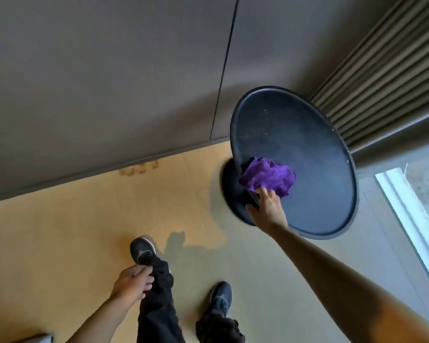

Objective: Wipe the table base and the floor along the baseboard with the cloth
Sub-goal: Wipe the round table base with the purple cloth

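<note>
A purple cloth (269,177) lies crumpled on the near-left part of a round black table top (315,154). My right hand (268,206) reaches to it from below, fingertips touching the cloth's near edge at the table rim, fingers spread. The round black table base (230,194) shows on the floor under the top's left edge, mostly hidden by the top. My left hand (133,283) grips the black trouser leg (156,293) at my left knee. The grey baseboard (109,167) runs along the wall, with brownish stains (139,168) on the floor beside it.
My two dark shoes (143,251) (221,295) stand on the pale floor. A grey panelled wall fills the top. Pleated curtains (386,78) hang at the upper right, above a bright window strip (414,219) at the right edge.
</note>
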